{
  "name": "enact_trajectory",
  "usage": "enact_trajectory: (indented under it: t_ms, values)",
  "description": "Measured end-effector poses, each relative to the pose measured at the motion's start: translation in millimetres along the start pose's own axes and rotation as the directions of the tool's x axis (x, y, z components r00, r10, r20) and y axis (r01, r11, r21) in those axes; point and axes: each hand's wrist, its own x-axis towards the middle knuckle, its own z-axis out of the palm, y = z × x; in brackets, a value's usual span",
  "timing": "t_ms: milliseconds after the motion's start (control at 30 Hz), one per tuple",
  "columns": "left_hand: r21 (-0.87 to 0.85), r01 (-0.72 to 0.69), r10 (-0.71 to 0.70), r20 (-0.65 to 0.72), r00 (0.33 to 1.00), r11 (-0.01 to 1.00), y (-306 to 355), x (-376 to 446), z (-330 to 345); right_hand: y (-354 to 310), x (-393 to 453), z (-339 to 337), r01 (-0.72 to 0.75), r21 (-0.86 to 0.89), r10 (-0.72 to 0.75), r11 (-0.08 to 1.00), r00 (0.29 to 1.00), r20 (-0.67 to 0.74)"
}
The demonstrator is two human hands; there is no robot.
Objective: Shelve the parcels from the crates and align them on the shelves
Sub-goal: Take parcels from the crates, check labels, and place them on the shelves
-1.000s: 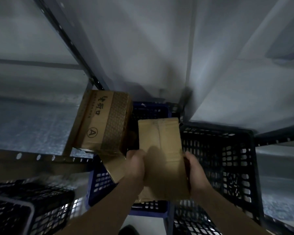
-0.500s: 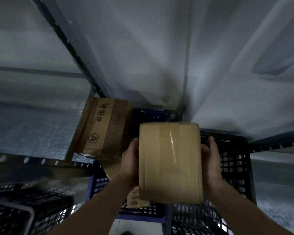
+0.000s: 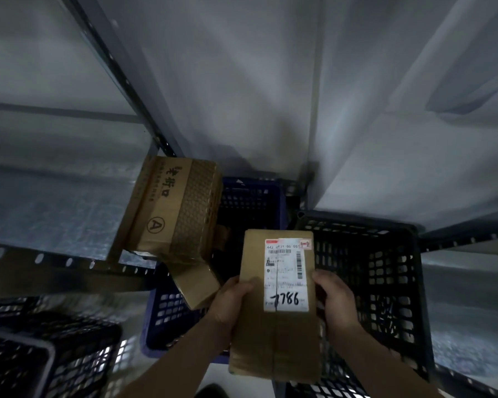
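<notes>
parcel (image 3: 273,334) being gripped by left hand (image 3: 227,305) and right hand (image 3: 335,300) at its sides, label (image 3: 286,275) facing up, probably for reading; crates below hands.

Above our left hand (image 3: 230,305), a printed carton (image 3: 170,214) overhangs the shelf edge (image 3: 69,264), blocking that end; the galvanised shelf surface (image 3: 55,202) further left lies open.

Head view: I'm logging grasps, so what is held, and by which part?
A flat cardboard parcel, label up: left hand grips its left long edge, right hand its right long edge.
</notes>
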Motion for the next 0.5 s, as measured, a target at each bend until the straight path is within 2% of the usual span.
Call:
enact_trajectory:
  t_ms: [500]
  values:
    - [0.186, -0.006, 0.003, 0.016, 1.000, 0.983, 1.2, -10.9, 16.6, 10.4, -10.9, 4.9, -0.053, -0.102, 0.055, 0.993, 0.998, 0.011]
